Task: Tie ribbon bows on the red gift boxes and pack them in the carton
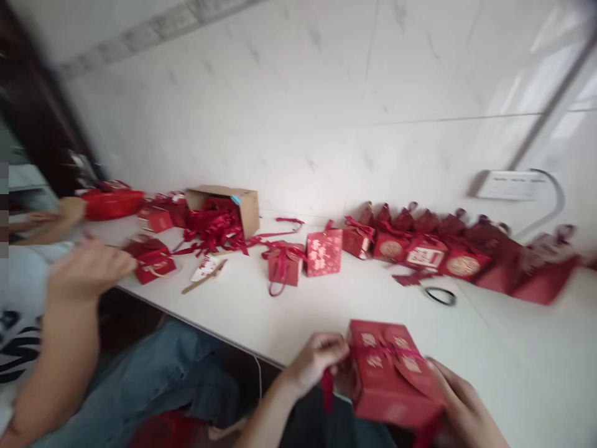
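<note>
- Toward 9 o'clock: a co-worker's hand (88, 267) near a neighbouring box (152, 258) — a bump there could drag the strewn ribbons (217, 227).
- Just short of 6 o'clock: left hand (319, 358), fingertips apparently pinching a ribbon tail (328, 392) beside the red gift box (385, 379), though blur obscures the hold; uneven pull could skew the band.
- Near 5 o'clock: the gift box itself, partly beyond the edge of the white table (298, 311) — a loosened grip could drop it.
- Toward 4 o'clock: right hand (464, 398), clasping the box's right side; hard squeezing might dent it.
</note>
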The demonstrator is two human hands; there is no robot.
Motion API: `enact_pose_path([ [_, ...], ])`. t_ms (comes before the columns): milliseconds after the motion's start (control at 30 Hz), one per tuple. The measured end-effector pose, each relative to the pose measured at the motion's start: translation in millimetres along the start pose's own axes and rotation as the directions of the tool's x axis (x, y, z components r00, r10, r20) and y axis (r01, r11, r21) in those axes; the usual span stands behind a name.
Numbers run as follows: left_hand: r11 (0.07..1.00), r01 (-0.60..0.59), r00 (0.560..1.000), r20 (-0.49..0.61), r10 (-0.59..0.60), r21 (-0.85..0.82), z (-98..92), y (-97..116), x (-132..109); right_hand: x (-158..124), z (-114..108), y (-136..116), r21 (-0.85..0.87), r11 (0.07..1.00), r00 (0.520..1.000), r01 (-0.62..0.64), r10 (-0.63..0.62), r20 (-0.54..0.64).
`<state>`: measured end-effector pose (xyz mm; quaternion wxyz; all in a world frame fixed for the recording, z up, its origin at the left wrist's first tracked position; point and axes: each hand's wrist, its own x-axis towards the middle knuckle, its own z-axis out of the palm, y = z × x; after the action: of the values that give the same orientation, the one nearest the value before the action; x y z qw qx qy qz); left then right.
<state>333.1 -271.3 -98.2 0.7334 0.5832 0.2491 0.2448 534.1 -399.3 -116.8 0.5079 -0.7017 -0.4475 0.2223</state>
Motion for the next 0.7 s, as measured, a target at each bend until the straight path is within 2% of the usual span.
enact_pose_path([
  [33, 1.0, 0.003, 1.0, -0.021, -0.003, 0.001, -1.8, 4.1, -0.5, 0.6, -1.9, -8.3, 0.049, 0.998, 0.996, -0.035, 0.03, 0.09],
  [100, 0.998, 0.024, 1.0, 0.007, -0.024, 0.062, -7.2, 13.2, 0.6, 2.6, -9.3, -21.1, 0.079, 0.992, 0.986, -0.093, 0.081, 0.145],
  [167, 0.991, 0.035, 0.998, 0.054, -0.042, 0.126, -13.7, 22.6, 3.9, 5.0, -20.3, -29.5, 0.188, 0.978, 0.962, -0.085, 0.032, 0.27],
  [233, 0.988, 0.01, 0.997, 0.074, -0.022, 0.156, -19.2, 30.9, 7.1, 6.5, -31.7, -35.8, 0.19, 0.977, 0.944, -0.095, 0.028, 0.329],
  [367, 0.98, -0.04, 0.997, 0.071, 0.027, 0.194, -21.2, 35.7, 10.5, 7.3, -44.2, -42.8, 0.117, 0.99, 0.947, -0.08, 0.039, 0.318],
  [567, 0.977, -0.048, 0.991, -0.115, 0.073, 0.207, -15.4, 18.7, 13.1, 10.4, -45.0, -39.5, 0.081, 0.996, 0.936, -0.049, 0.017, 0.351],
  [700, 0.973, -0.012, 0.997, -0.07, 0.029, 0.232, -16.6, 27.4, 6.6, 10.7, -49.8, -48.5, 0.133, 0.99, 0.91, -0.045, -0.014, 0.415],
])
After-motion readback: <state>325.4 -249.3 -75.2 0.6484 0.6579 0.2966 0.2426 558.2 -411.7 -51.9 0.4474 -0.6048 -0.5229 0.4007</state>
